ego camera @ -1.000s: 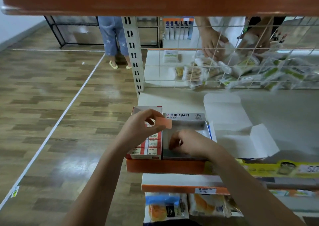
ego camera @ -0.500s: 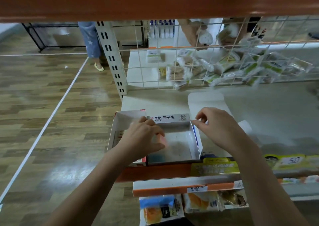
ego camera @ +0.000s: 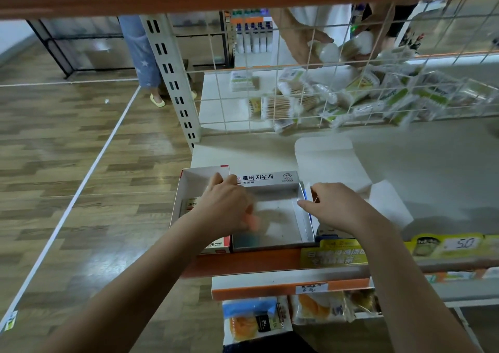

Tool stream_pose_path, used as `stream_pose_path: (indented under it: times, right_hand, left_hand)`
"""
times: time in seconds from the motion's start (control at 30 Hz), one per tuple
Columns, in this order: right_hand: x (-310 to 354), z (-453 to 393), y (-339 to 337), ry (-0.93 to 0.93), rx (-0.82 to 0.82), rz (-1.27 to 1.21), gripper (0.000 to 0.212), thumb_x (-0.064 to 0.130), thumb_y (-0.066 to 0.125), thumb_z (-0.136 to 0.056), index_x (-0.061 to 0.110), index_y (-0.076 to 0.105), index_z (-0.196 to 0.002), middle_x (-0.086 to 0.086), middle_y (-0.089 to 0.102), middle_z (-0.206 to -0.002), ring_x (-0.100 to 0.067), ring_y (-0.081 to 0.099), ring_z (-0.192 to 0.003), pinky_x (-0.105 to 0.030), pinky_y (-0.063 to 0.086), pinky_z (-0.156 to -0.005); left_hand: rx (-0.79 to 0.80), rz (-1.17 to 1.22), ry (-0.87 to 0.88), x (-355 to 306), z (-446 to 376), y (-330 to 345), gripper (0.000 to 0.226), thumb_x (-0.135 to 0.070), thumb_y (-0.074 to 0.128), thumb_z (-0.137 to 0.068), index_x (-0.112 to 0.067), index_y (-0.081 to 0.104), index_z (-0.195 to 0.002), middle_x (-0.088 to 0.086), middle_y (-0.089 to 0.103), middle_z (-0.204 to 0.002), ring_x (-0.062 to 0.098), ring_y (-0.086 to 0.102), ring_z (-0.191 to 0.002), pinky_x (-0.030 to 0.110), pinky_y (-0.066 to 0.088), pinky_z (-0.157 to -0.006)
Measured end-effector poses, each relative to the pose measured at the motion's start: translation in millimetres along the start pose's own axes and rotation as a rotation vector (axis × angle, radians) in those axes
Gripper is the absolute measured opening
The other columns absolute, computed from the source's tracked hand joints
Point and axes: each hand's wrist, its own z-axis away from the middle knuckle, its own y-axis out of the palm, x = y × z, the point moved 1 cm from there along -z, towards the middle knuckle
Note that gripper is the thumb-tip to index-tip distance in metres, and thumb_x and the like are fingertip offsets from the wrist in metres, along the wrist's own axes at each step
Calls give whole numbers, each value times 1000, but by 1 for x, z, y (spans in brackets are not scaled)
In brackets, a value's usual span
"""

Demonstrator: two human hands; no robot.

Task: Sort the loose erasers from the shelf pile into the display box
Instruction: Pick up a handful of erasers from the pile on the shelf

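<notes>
Shelf-front display box (ego camera: 272, 217), grey, open-topped

I see the display box (ego camera: 272, 217), a shallow grey open tray with a Korean-printed back flap standing upright, sitting at the front edge of the shelf (ego camera: 432, 169) with its floor mostly bare. A pink eraser (ego camera: 253, 221), blurred, sits low at the tray's left side. Touching its left wall is a white open box (ego camera: 189, 188) with red-and-white packs inside.
</notes>
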Motion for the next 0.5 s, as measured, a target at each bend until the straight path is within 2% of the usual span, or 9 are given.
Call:
stream_pose_path:
  times: [0.17,0.33,0.43,0.5]
  right_hand:
    - [-2,-3,2,2,1,13,37,38,46,-94,14,35,-67,-1,44,-66,-13,37,-57,-27,27,-50]
    - [-4,-7,4,10,6,31,34,34,48,-93,16,34,-67,1,42,-70,-10,37,-59,-26,26,-50]
    - [-4,-9,5,23,0,29,33,32,49,-92,16,34,-66,1,42,-69,-11,37,-58,-25,26,-49]
    - [-3,-9,5,27,-9,36,33,31,49,-92,16,34,-66,1,42,-68,-10,37,-57,-25,26,-49]
  left_hand:
    - [76,-6,42,2,-4,2,24,-46,53,-87,-26,62,-97,-1,62,-105,18,36,-116,36,20,-90]
    - [87,48,87,4,-8,-3,21,-37,51,-90,-27,63,-103,-2,64,-101,17,40,-109,32,15,-81]
    - [116,74,165,0,-10,-3,26,-33,46,-93,-34,57,-117,-6,62,-114,16,42,-112,31,19,-88]
    - [132,88,210,-1,-10,-1,24,-31,44,-94,-34,59,-112,-8,62,-114,14,43,-113,35,22,-98]
